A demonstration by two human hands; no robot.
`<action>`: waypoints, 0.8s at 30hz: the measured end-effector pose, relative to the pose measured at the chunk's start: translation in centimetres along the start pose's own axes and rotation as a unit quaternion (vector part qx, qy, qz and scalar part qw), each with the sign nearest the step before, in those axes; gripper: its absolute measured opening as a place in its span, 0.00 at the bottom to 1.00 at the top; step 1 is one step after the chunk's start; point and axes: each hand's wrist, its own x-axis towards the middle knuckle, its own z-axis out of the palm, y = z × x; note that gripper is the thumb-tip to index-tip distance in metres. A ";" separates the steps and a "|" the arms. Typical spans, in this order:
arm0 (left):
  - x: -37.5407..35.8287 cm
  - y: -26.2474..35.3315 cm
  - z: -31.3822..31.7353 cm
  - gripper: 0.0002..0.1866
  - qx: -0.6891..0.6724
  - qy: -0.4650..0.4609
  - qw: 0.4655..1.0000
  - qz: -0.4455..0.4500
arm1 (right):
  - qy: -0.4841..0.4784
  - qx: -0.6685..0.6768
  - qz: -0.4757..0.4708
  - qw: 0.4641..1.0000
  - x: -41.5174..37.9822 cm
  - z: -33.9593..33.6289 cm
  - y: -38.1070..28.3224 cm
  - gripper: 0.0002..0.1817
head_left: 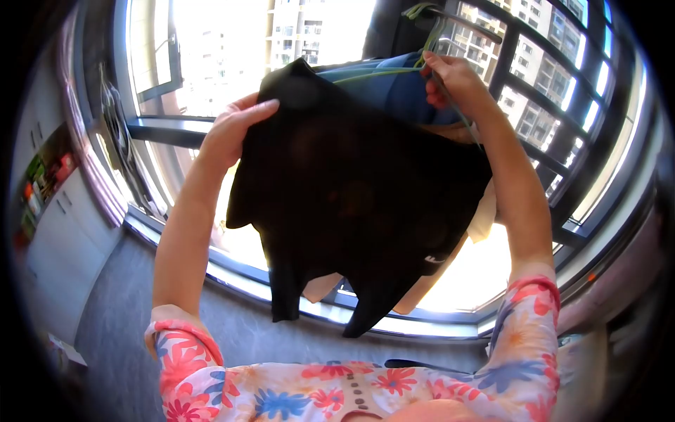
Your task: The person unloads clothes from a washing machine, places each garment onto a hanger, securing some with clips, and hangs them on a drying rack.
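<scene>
The black garment (pixel 351 169) hangs in the air in front of the person, between the two hands. The left hand (pixel 235 130) is at its upper left edge. The thumb lies on the front and the other fingers go behind, so they seem to pinch the cloth, but their tips are hidden. The right hand (pixel 453 84) is past its upper right side. The fingers there pinch a thin green hanger (pixel 380 73), which runs to the garment's top edge. I cannot tell if it goes inside or behind.

To do this well, I think both pinches should be firm, so the cloth does not drop and the hanger does not twist. Gentle, slow pulls are best, because the hanger looks bendy. The blue cloth (pixel 415 95), just behind the garment's top, could get caught, so watch it.

Now count: two hands and one black garment, with two ends hanging at its bottom and one white mark (pixel 434 259) low on its right. I see one green hanger at the right hand. Far left of the garment hang more hangers (pixel 116 119), too blurry to count.
</scene>
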 end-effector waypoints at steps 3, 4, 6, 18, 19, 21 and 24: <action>0.5 -0.2 0.1 0.16 -0.002 0.020 1.000 -0.020 | -0.006 -0.018 0.001 1.000 0.4 0.2 -0.1 0.24; 0.6 -0.7 0.0 0.16 -0.005 0.031 0.999 -0.021 | -0.002 -0.030 0.004 1.000 0.4 0.3 -0.3 0.25; 0.7 -1.6 -0.2 0.18 0.005 0.035 0.999 -0.017 | 0.015 -0.079 0.001 0.997 0.6 0.6 -0.3 0.25; -8.0 -8.0 -9.4 0.25 0.192 0.032 0.979 -0.055 | 0.155 -0.489 -0.184 0.838 0.1 -0.4 0.2 0.18; -10.0 -9.3 -11.4 0.23 0.175 0.027 0.981 -0.078 | 0.150 -0.423 -0.257 0.856 1.0 -2.0 2.6 0.17; -15.2 -12.4 -16.4 0.19 0.170 0.014 0.972 -0.158 | 0.095 -0.347 -0.164 0.919 -3.4 1.9 1.6 0.16; -24.5 -14.4 -22.4 0.17 0.105 0.060 0.940 -0.318 | -0.072 -0.197 -0.147 0.967 -10.5 11.7 -0.6 0.13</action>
